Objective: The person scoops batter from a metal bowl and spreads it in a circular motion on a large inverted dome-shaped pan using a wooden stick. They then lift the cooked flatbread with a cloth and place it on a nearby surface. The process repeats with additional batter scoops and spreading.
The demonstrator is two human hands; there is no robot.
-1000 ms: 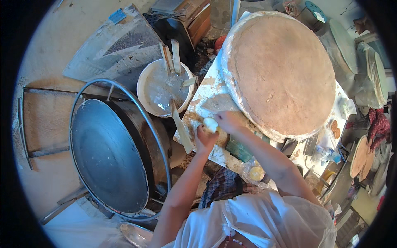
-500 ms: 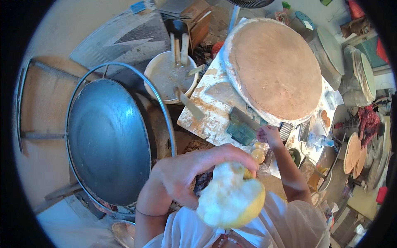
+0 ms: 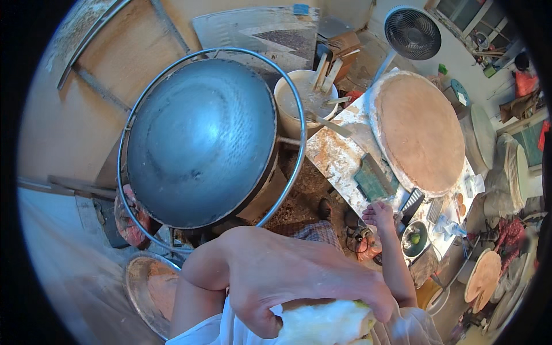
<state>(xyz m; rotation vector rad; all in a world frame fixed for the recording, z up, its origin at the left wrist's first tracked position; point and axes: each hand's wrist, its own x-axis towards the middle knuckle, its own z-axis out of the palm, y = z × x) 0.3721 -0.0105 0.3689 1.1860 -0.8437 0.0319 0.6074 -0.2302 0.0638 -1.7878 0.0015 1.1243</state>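
Close to the camera at the lower edge, my left hand [image 3: 305, 276] is wrapped round a bitten fruit [image 3: 325, 322] with white flesh and a trace of yellow-green skin. The fruit's lower part is cut off by the picture's edge. Farther off, my right hand [image 3: 378, 216] is beside the table's near corner, fingers loosely bent and apart, with nothing seen in it. Just beyond it lies a dark green flat block or scraper [image 3: 372, 179] on the white, flour-smeared table [image 3: 336, 150].
A large dark domed griddle [image 3: 201, 144] inside a metal ring stands left. Beside it is a bucket [image 3: 294, 106] of pale batter with wooden sticks. A big round stack of brown flatbread [image 3: 422, 132] covers the table's far part. A fan [image 3: 413, 33] stands behind; a bowl [image 3: 415, 238] sits near my right forearm.
The view has swung left, so the griddle, bucket and table sit farther right. My left hand with the fruit is lower, nearer the bottom edge. My right hand remains by the table's near corner.
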